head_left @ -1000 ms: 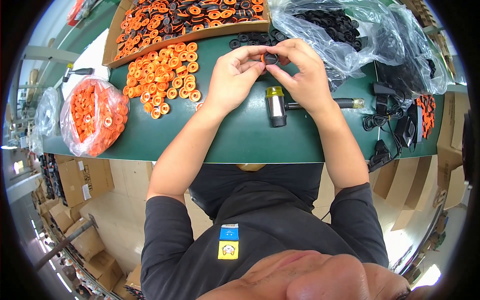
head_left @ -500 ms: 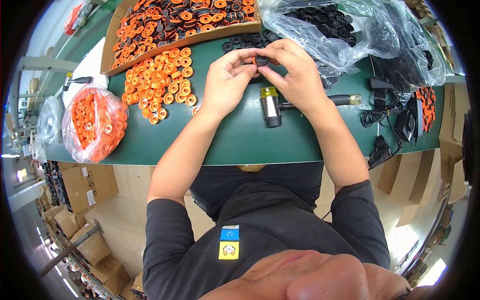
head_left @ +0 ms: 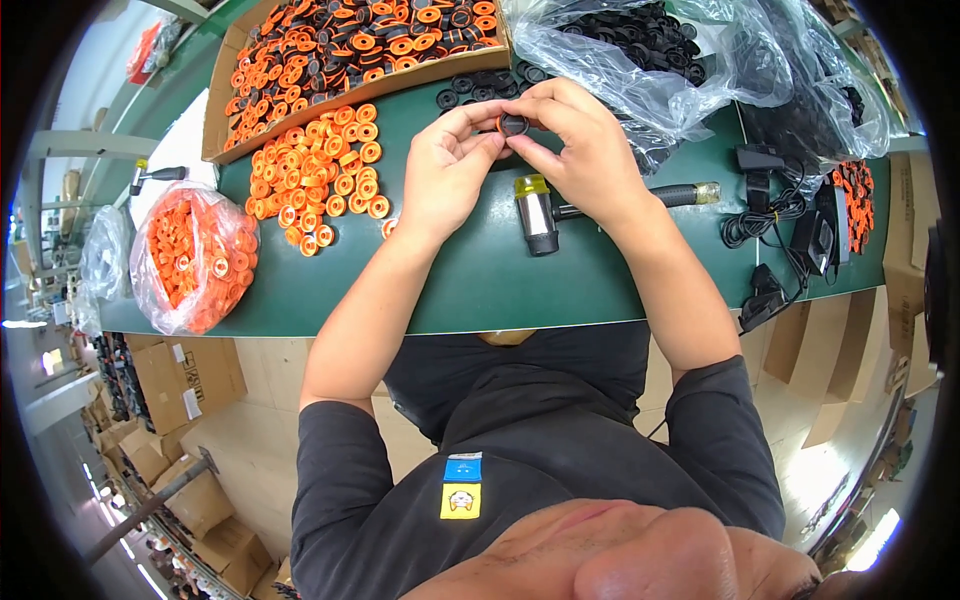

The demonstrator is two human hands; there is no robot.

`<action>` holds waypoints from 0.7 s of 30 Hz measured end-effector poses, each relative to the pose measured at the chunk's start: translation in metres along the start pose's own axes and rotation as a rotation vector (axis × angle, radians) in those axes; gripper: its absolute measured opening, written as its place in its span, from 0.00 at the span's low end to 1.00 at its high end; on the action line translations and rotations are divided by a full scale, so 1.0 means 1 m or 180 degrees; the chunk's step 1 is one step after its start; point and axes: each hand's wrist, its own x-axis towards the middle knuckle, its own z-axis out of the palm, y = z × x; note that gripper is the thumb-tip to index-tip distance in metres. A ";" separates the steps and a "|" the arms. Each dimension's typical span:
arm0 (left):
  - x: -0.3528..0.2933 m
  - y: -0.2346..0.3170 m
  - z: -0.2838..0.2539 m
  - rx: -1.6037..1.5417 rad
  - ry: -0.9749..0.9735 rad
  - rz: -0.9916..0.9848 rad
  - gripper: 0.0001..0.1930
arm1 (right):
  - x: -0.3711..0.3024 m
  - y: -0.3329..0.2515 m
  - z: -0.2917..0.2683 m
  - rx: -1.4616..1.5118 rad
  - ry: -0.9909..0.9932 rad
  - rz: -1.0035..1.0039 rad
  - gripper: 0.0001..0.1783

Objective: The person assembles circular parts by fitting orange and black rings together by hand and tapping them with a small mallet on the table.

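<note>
Between my fingertips is a small round black part with an orange edge [head_left: 514, 125], raised over the green table [head_left: 420, 285]. My left hand [head_left: 450, 175] pinches it from the left, and my right hand [head_left: 583, 150] holds its other side. Below them lies a mallet with a metal head and yellow and black faces [head_left: 538, 215]; its dark-gripped handle runs right, partly hidden behind my right forearm. Left of my left hand, loose orange rings [head_left: 320, 175] are heaped on the table. Just beyond my fingers are several loose black round parts [head_left: 475, 88].
A cardboard box [head_left: 225, 120] of orange-and-black parts stands at the far left. A clear bag of orange rings [head_left: 190, 260] sits by the left edge. At the far right lies a plastic bag with black parts [head_left: 640, 45]. Coiled cable [head_left: 750, 225] and a black adapter [head_left: 812, 245] lie right.
The view has shifted slightly. Both hands stay together around the same black and orange part, which is turned a little between the fingers.
</note>
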 end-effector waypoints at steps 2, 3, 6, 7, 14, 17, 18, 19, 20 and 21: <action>0.000 -0.001 -0.001 -0.0008 -0.0003 0.0011 0.16 | 0.000 -0.001 0.000 -0.0001 -0.0003 0.0018 0.17; 0.000 -0.001 -0.001 -0.0025 -0.0004 0.0021 0.16 | 0.000 -0.001 0.000 -0.0006 -0.0013 0.0036 0.17; -0.001 -0.001 -0.001 0.0005 0.0018 0.0041 0.16 | 0.000 -0.002 0.002 0.0002 0.0058 -0.0004 0.17; -0.001 -0.001 -0.001 0.0006 0.0016 0.0041 0.16 | 0.000 -0.001 0.002 0.0002 0.0060 -0.0002 0.17; -0.001 -0.002 -0.001 -0.0046 0.0052 0.0048 0.16 | -0.001 -0.002 0.002 -0.0001 0.0032 0.0035 0.17; -0.002 -0.003 0.000 -0.0089 0.0126 0.0033 0.15 | -0.001 -0.006 0.002 0.0006 0.0035 0.0040 0.17; -0.002 -0.003 0.001 -0.0137 0.0186 0.0023 0.15 | -0.001 -0.007 0.001 0.0003 0.0033 0.0044 0.17; -0.003 -0.003 0.001 -0.0131 0.0178 0.0025 0.15 | -0.001 -0.007 0.002 0.0002 0.0043 0.0044 0.17; -0.003 -0.002 0.000 -0.0114 0.0196 -0.0004 0.15 | -0.001 -0.006 0.002 0.0033 0.0035 0.0050 0.16; -0.004 -0.002 0.000 -0.0100 0.0213 -0.0038 0.15 | -0.002 -0.006 0.002 0.0063 0.0024 0.0060 0.16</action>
